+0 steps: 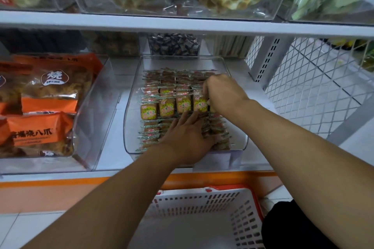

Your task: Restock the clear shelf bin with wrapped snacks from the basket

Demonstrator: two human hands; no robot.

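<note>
The clear shelf bin (133,95) stands on the white shelf and holds several rows of small wrapped snacks (166,105) with yellow labels. My left hand (186,139) lies over the front rows, fingers straight and pressing on the wrappers. My right hand (222,93) is at the right end of the upright middle row, fingers curled down round a snack there. The white basket (242,224) with a red handle sits below the shelf; the part of its floor in view holds no snacks.
A second clear bin (95,127) with orange snack bags stands to the left. Bins of green bags fill the shelf above (182,24). Small dark candies (174,44) sit behind the bin. A white wire mesh panel (303,79) closes the right side.
</note>
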